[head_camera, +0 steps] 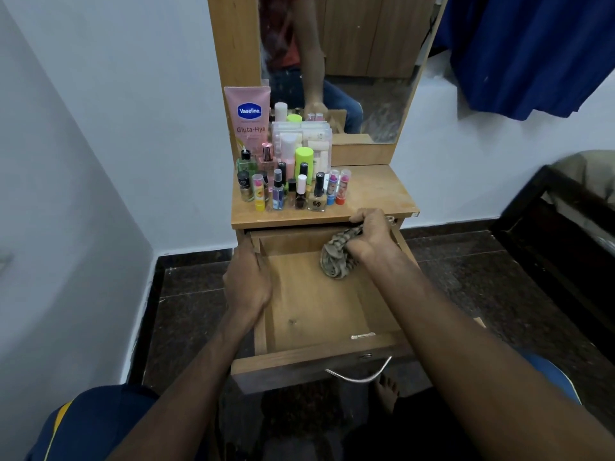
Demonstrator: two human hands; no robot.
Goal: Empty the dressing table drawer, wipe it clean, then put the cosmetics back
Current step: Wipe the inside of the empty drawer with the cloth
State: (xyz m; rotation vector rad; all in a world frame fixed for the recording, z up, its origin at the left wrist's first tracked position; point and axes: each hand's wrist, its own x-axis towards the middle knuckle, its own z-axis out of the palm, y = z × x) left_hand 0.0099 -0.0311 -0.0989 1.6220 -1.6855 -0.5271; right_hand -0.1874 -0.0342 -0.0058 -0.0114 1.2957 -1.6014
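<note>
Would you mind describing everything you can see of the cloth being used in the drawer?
The cloth is a crumpled rag with a mottled grey-beige pattern, looking like soft woven fabric. It is bunched into a wad, not spread flat. The right hand grips its upper part, and its lower folds rest on the bare wooden floor of the open drawer, near the back right corner. Nothing else touches it.

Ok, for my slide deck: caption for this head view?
Right hand wipes emptied drawer with cloth; left hand steadies it.
</note>
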